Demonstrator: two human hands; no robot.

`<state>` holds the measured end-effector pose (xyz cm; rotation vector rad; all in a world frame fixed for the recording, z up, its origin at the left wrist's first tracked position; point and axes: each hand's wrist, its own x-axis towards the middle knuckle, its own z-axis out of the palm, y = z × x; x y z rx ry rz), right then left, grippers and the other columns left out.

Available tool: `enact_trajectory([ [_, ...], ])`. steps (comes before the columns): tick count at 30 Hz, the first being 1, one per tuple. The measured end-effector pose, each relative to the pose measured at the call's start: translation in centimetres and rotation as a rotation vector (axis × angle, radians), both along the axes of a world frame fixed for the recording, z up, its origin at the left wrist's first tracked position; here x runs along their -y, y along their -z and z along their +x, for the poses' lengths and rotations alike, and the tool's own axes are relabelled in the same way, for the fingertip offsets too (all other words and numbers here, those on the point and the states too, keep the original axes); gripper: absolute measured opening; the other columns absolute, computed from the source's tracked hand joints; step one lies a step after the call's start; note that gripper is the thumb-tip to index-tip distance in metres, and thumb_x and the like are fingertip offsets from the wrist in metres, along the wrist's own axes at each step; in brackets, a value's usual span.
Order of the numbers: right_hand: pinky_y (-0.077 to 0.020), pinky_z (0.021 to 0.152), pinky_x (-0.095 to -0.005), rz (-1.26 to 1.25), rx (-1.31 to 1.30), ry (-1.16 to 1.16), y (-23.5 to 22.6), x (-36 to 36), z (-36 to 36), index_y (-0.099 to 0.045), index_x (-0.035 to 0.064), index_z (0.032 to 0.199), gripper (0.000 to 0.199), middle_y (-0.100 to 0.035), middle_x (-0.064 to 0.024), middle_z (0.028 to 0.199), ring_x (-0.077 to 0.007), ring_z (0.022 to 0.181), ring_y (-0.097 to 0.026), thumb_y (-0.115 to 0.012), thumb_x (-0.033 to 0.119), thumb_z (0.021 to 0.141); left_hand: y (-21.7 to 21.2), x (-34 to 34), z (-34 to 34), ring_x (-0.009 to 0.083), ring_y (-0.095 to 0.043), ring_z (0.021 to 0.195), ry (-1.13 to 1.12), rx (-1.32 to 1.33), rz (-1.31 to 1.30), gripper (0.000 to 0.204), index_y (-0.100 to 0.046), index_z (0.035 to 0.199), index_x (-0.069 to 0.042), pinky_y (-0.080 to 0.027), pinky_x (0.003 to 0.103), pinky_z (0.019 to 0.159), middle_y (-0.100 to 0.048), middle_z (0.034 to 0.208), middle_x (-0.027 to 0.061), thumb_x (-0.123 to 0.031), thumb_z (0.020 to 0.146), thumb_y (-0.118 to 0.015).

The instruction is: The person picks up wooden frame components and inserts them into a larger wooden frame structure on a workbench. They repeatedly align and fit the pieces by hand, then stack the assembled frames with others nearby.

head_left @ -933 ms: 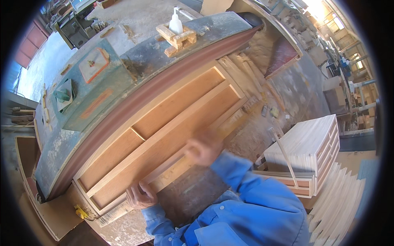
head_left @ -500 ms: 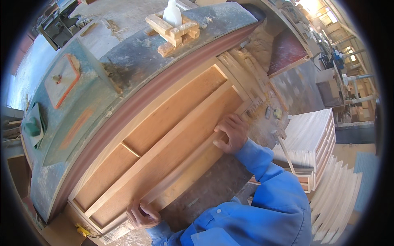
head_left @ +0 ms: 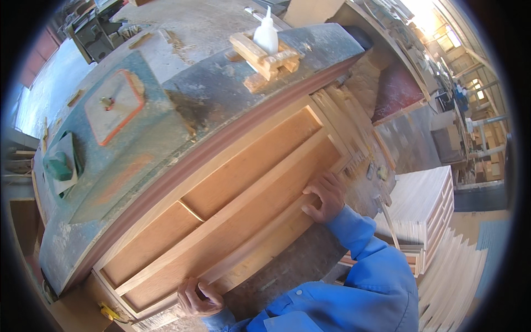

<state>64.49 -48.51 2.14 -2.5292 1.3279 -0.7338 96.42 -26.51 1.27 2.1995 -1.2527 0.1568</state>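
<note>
A long, shallow wooden frame [head_left: 238, 199] with a flat panel bottom lies slanting in front of me. One long divider runs down its length, and a short thin strip [head_left: 191, 211] crosses its far compartment. Toward the left end of the near rail, my left hand [head_left: 198, 299] curls its fingers over the edge. Farther along that same rail, near the right end, my right hand [head_left: 325, 196] grips with fingers bent over the wood and thumb apart. Part of the near rail is hidden under both hands.
Beyond the frame curves a worn green-grey machine table [head_left: 204, 83] with a reddish edge. A white squeeze bottle [head_left: 266, 37] stands in a wooden block holder [head_left: 265, 58] on it. Stacked pale panels [head_left: 417, 193] stand to the right. A yellow tool [head_left: 110, 312] lies lower left.
The view has shifted, so the frame, machine table and bottle appear farther right and lower. Both hands keep their places on the near rail.
</note>
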Motion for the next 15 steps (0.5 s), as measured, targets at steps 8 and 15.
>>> enact_trajectory([
  [8,-0.0461,0.074,-0.0457,-0.038,0.021,0.003,-0.14,-0.11,0.13,-0.064,0.0074,0.081,0.030,-0.065,-0.0125,0.082,-0.0350,0.080,-0.060,-0.073,0.030,0.063,0.19,-0.09,0.02,0.0357,-0.067,0.083,-0.009,0.024,-0.004,0.021,-0.068,0.087,-0.004,-0.052,0.046,0.072,-0.068,0.090,0.0158,-0.023,0.088,-0.059],
  [15,-0.0476,0.071,-0.0438,-0.002,0.031,0.015,-0.21,-0.15,0.01,-0.064,0.0086,0.080,0.030,-0.065,-0.0101,0.081,-0.0317,0.080,-0.061,-0.077,0.027,0.060,0.34,-0.27,-0.07,0.0362,-0.065,0.079,0.005,-0.005,0.007,0.027,-0.068,0.086,-0.002,-0.052,0.045,0.070,-0.067,0.087,0.0172,-0.025,0.093,-0.054],
])
